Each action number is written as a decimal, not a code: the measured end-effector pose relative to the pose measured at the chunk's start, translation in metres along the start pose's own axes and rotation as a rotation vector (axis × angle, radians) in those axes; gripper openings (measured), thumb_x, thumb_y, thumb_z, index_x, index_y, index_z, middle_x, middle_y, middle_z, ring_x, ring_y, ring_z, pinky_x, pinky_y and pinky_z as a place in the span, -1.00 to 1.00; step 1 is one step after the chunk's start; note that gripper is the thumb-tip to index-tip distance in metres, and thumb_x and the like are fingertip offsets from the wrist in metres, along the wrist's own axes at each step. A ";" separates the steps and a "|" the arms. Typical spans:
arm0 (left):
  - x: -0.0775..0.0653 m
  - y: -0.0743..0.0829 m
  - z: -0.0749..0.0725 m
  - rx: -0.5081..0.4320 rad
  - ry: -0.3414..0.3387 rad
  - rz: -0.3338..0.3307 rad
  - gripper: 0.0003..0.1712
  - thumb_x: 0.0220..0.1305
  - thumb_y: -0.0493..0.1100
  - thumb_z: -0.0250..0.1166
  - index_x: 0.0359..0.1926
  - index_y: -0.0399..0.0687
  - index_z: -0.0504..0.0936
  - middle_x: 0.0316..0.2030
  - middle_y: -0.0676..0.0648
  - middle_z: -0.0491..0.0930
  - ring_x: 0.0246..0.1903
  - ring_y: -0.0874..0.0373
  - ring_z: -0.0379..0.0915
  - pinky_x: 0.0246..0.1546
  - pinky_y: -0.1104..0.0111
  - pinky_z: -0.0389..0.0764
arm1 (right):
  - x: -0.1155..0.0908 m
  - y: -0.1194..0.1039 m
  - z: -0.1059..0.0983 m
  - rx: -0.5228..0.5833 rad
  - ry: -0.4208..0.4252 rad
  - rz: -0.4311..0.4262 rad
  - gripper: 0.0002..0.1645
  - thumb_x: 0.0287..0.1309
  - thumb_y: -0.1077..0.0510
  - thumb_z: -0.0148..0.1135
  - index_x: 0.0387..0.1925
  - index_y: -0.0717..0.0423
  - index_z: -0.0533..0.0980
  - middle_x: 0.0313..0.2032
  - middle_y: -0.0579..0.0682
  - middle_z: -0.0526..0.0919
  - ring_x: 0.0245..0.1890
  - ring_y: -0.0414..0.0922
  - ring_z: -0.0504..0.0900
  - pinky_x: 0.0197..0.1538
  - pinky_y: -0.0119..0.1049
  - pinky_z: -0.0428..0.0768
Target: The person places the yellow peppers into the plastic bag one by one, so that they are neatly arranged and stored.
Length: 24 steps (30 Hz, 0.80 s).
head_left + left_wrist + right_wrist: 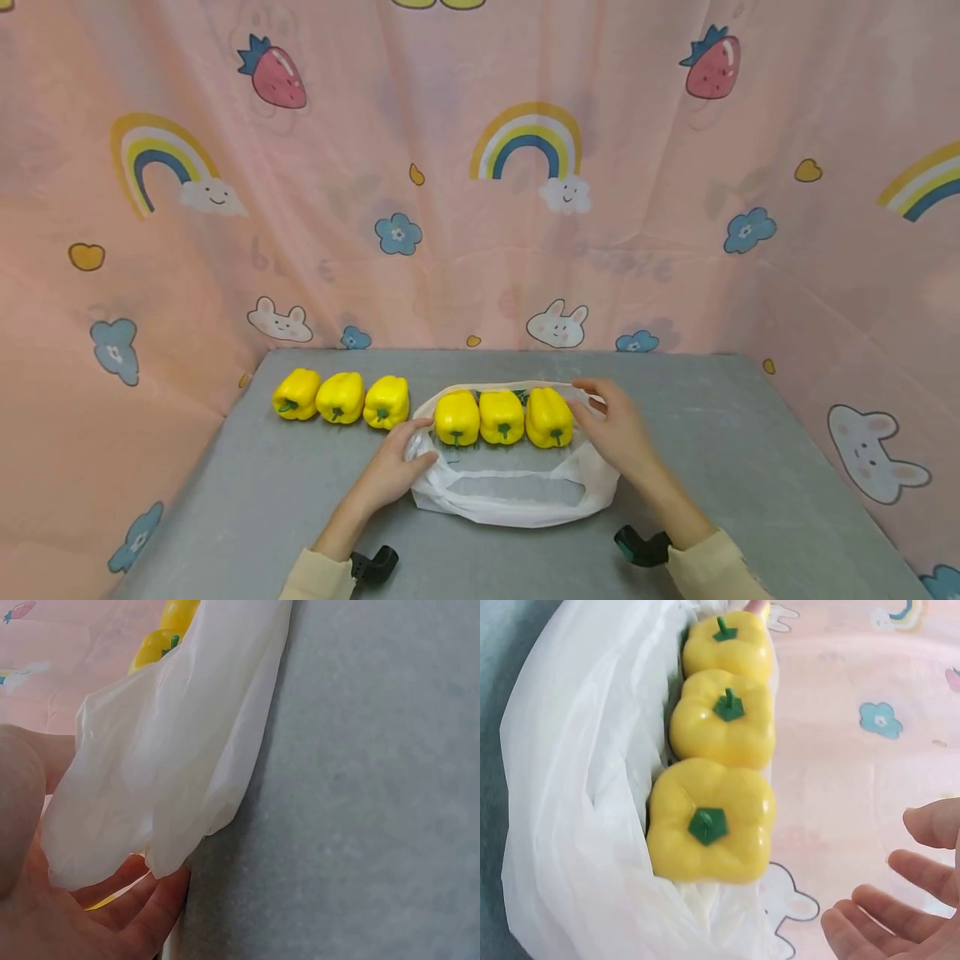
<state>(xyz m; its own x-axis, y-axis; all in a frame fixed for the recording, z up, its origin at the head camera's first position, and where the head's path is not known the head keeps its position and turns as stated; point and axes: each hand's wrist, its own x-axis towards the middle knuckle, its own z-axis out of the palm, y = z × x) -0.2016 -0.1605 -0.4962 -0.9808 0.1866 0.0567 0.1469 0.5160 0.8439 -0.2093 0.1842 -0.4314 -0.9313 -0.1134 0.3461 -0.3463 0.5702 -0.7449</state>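
Three yellow bell peppers (pixel 501 417) with green stems lie side by side in the opening of a white plastic bag (pixel 525 510). At the bag's left side is my left hand (pixel 393 462), thumb apart from the fingers and the bag's edge between them; the left wrist view shows loosely bent fingers (pixel 154 911) beside the hanging plastic. My right hand (pixel 617 423) is at the bag's right rim, near the rightmost pepper. In the right wrist view its fingers (pixel 889 919) are spread and relaxed, apart from the nearest bell pepper (pixel 712 851).
Three more yellow bell peppers (pixel 340 397) stand in a row on the grey table (pixel 750 467), left of the bag. A pink patterned curtain (pixel 480 283) surrounds the table at the back and sides.
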 end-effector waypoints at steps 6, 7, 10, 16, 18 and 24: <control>0.000 0.000 0.000 -0.004 0.006 0.006 -0.43 0.37 -0.14 0.33 0.37 -0.04 0.47 0.36 -0.19 0.38 0.41 -0.23 0.19 0.37 -0.25 0.16 | -0.006 0.007 -0.011 -0.018 0.108 -0.109 -0.67 0.35 0.26 0.28 0.08 0.34 0.57 0.02 0.22 0.63 0.07 0.20 0.59 0.15 0.12 0.58; 0.000 0.000 0.000 -0.005 0.007 0.006 -0.43 0.37 -0.14 0.33 0.37 -0.05 0.47 0.36 -0.20 0.38 0.41 -0.23 0.19 0.37 -0.25 0.16 | -0.007 0.008 -0.013 -0.028 0.122 -0.115 -0.68 0.34 0.27 0.29 0.07 0.33 0.58 0.01 0.21 0.64 0.06 0.19 0.59 0.15 0.04 0.60; 0.000 0.000 0.000 -0.008 0.009 0.006 -0.43 0.37 -0.14 0.33 0.36 -0.05 0.47 0.35 -0.20 0.38 0.41 -0.23 0.19 0.37 -0.25 0.16 | -0.009 0.011 -0.018 -0.060 0.152 -0.111 -0.69 0.34 0.27 0.29 0.07 0.31 0.59 0.01 0.19 0.64 0.05 0.17 0.59 0.16 -0.07 0.60; 0.001 -0.001 0.001 0.002 0.015 0.006 -0.43 0.37 -0.13 0.33 0.36 -0.03 0.47 0.36 -0.19 0.38 0.41 -0.22 0.19 0.38 -0.24 0.16 | -0.012 0.019 -0.024 -0.091 0.182 -0.074 -0.66 0.33 0.29 0.28 0.09 0.34 0.57 0.05 0.24 0.60 0.08 0.21 0.54 0.17 0.20 0.52; 0.002 -0.001 0.001 0.006 0.014 0.006 -0.43 0.37 -0.13 0.33 0.37 -0.03 0.47 0.36 -0.19 0.38 0.41 -0.22 0.19 0.38 -0.24 0.16 | -0.013 0.024 -0.025 -0.098 0.166 -0.051 -0.64 0.34 0.27 0.28 0.11 0.34 0.56 0.09 0.26 0.58 0.11 0.22 0.52 0.17 0.26 0.50; 0.001 -0.001 0.001 0.005 0.017 0.008 -0.44 0.38 -0.14 0.32 0.37 -0.05 0.47 0.36 -0.20 0.37 0.41 -0.22 0.19 0.38 -0.24 0.16 | -0.018 0.042 -0.026 -0.067 0.063 0.017 -0.55 0.37 0.16 0.28 0.19 0.30 0.51 0.24 0.32 0.43 0.21 0.29 0.43 0.12 0.33 0.52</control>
<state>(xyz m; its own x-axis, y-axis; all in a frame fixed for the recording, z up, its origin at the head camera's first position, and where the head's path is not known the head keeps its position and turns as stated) -0.2021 -0.1598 -0.4975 -0.9816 0.1768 0.0727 0.1556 0.5184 0.8409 -0.2045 0.2312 -0.4545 -0.9272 -0.0530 0.3708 -0.3204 0.6250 -0.7119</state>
